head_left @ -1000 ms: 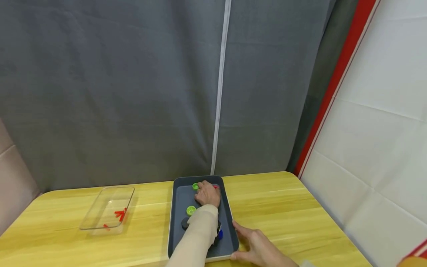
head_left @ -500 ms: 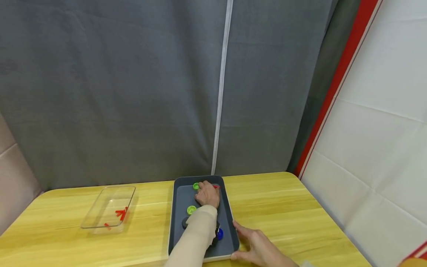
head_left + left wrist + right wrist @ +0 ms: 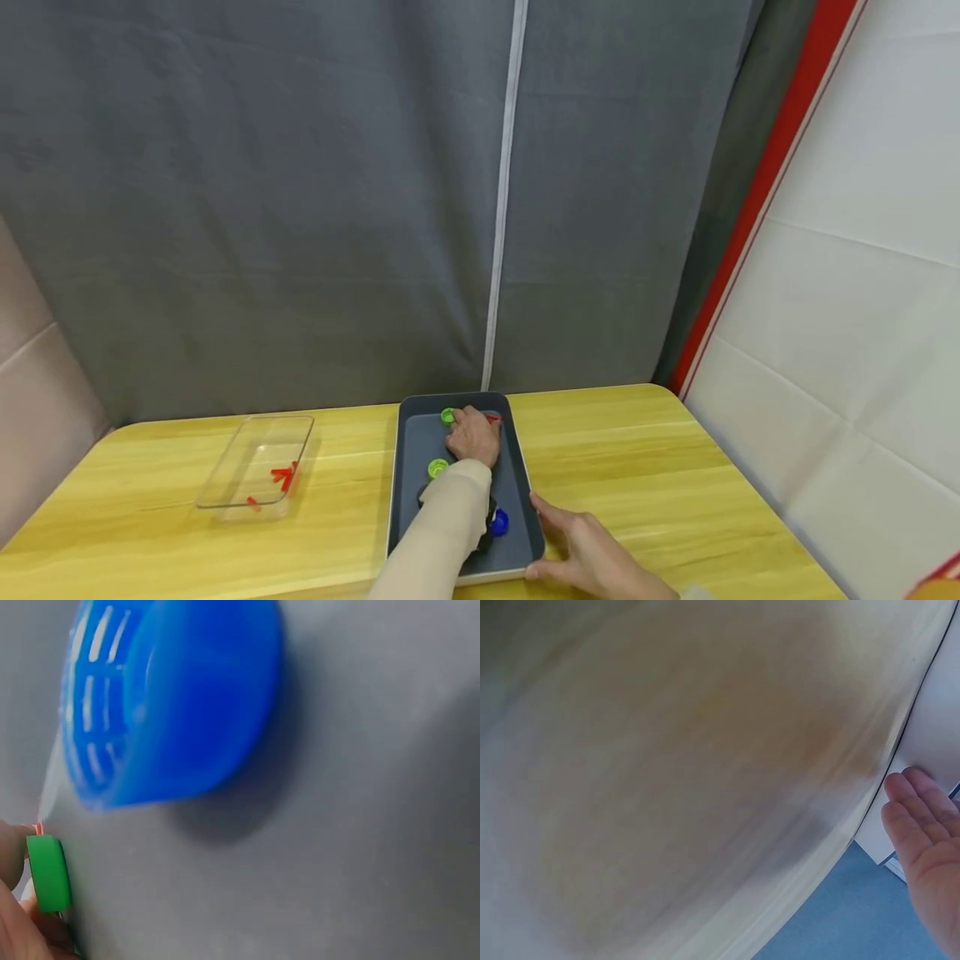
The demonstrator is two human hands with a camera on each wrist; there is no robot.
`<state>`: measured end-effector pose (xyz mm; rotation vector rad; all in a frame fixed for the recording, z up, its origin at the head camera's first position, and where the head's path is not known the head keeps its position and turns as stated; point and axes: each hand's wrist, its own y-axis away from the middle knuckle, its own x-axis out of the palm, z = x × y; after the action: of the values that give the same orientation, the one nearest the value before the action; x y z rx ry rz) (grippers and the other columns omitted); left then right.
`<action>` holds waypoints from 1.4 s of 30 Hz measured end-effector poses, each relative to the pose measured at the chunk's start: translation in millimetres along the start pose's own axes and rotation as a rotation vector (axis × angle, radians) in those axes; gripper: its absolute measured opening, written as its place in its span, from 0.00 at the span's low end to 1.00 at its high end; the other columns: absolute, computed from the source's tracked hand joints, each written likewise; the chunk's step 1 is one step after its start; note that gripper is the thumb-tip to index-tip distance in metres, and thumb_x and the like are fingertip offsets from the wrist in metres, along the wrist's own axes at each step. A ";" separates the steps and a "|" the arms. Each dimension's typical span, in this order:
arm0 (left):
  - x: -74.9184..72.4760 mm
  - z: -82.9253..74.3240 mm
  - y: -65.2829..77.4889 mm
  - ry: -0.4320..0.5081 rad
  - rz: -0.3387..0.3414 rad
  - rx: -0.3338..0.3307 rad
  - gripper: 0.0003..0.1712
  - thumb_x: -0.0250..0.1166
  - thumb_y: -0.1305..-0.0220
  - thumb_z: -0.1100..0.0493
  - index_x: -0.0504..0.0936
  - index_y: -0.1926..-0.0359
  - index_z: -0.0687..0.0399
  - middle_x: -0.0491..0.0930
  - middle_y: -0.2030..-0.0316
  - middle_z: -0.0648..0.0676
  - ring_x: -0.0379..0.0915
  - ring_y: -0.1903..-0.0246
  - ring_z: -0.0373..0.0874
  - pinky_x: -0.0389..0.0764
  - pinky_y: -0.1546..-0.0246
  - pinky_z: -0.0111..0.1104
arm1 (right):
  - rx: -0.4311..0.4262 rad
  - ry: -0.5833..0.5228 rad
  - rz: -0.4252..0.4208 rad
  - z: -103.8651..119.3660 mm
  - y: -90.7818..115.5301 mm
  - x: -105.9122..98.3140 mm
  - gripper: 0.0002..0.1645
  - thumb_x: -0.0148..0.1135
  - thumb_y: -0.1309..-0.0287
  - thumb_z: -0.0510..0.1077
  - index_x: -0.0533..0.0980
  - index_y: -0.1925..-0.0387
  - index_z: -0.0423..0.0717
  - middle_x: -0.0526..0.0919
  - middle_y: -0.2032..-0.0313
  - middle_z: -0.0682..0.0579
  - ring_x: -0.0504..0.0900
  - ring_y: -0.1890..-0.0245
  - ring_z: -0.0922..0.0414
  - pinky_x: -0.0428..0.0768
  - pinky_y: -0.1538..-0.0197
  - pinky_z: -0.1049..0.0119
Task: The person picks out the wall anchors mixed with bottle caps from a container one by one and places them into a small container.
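Observation:
My left hand (image 3: 472, 435) reaches into a dark grey tray (image 3: 519, 483), fingers bent down near its far end. In the left wrist view its fingers (image 3: 11, 855) pinch a green bottle cap (image 3: 49, 874), with a bit of red showing at one fingertip. A blue bottle cap (image 3: 217, 697) lies close to that camera, open side up. Two lime caps are beside the hand and wrist: a far cap (image 3: 447, 416) and a nearer cap (image 3: 438, 468). My right hand (image 3: 592, 554) touches the tray's right side and near corner, fingers fairly straight in the right wrist view.
A clear plastic box (image 3: 255, 429) holding several red sticks (image 3: 285, 477) stands on the wooden table (image 3: 637, 467) to the left. Another red piece (image 3: 493, 417) lies in the tray right of the left hand. A grey curtain (image 3: 300, 208) hangs behind; a white panel rises at right.
The whole scene has shifted slightly to the right in the head view. Both hands keep almost the same place at the tray, and nothing is let go.

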<state>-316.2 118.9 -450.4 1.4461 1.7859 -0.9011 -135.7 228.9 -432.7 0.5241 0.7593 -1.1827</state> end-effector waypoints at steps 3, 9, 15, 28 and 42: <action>-1.5 -0.3 0.5 0.010 0.010 -0.012 0.30 0.68 0.45 0.45 0.73 0.53 0.65 0.72 0.54 0.64 0.75 0.59 0.57 0.75 0.58 0.49 | -0.001 0.001 -0.002 -0.2 -0.3 0.3 0.52 0.66 0.51 0.62 0.62 0.36 0.31 0.68 0.38 0.38 0.73 0.42 0.48 0.75 0.47 0.57; -4.4 -1.5 1.2 0.053 0.018 -0.028 0.29 0.68 0.45 0.44 0.74 0.55 0.65 0.72 0.60 0.63 0.76 0.62 0.57 0.75 0.60 0.49 | 0.007 0.027 -0.017 -1.5 -2.4 -0.2 0.52 0.65 0.52 0.64 0.63 0.36 0.32 0.69 0.38 0.39 0.72 0.41 0.47 0.76 0.47 0.57; -7.4 -2.0 2.0 0.089 0.030 -0.035 0.29 0.67 0.45 0.45 0.74 0.56 0.66 0.71 0.61 0.63 0.77 0.62 0.58 0.76 0.61 0.50 | -0.009 0.021 -0.016 -2.7 -5.0 -0.2 0.52 0.66 0.51 0.64 0.63 0.36 0.31 0.69 0.38 0.38 0.73 0.42 0.46 0.75 0.47 0.56; -29.9 -9.5 -2.6 0.184 0.057 0.054 0.19 0.65 0.43 0.44 0.77 0.65 0.55 0.70 0.63 0.59 0.74 0.69 0.53 0.76 0.67 0.47 | -0.008 -0.010 -0.019 -7.6 -10.9 -1.7 0.54 0.66 0.52 0.64 0.61 0.36 0.30 0.69 0.39 0.36 0.76 0.45 0.47 0.77 0.50 0.58; -46.7 -7.6 -4.7 0.239 0.076 0.116 0.20 0.63 0.40 0.44 0.77 0.60 0.55 0.70 0.62 0.58 0.74 0.68 0.52 0.74 0.64 0.47 | -0.019 -0.012 -0.014 -11.6 -16.2 -0.8 0.54 0.66 0.51 0.63 0.61 0.36 0.29 0.70 0.40 0.36 0.78 0.46 0.47 0.78 0.51 0.58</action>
<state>-313.4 99.8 -406.9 1.7465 1.8594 -0.8333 -154.1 232.7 -439.3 0.4961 0.7639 -1.1897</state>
